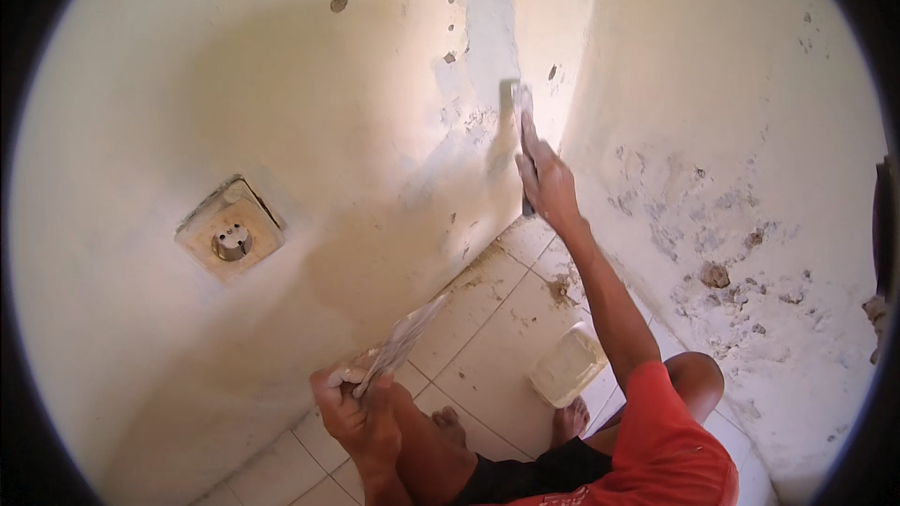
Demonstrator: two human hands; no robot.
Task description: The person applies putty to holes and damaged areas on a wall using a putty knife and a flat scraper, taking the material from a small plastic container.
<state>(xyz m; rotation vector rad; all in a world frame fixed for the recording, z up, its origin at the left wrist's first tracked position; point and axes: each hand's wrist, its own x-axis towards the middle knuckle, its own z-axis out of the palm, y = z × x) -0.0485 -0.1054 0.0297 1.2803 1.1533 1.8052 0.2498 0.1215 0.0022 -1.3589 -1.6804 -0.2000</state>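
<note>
My right hand (551,186) is closed round the handle of a putty knife (529,203), fingers stretched along it, near the room's corner. Its blade is at the wall, just below a pale grey filler patch (491,23). Close to the lower wall, my left hand (356,412) grips a thin flat plate (405,335) smeared with whitish material; the plate tilts up to the right. Whether any filler sits on the knife's blade is hard to make out.
A wall socket (231,232) sits in the left wall. A whitish rectangular tub (568,365) stands on the tiled floor (478,347) by my feet, with crumbs and debris (561,290) beyond it. The right wall has flaking, pitted plaster (714,274).
</note>
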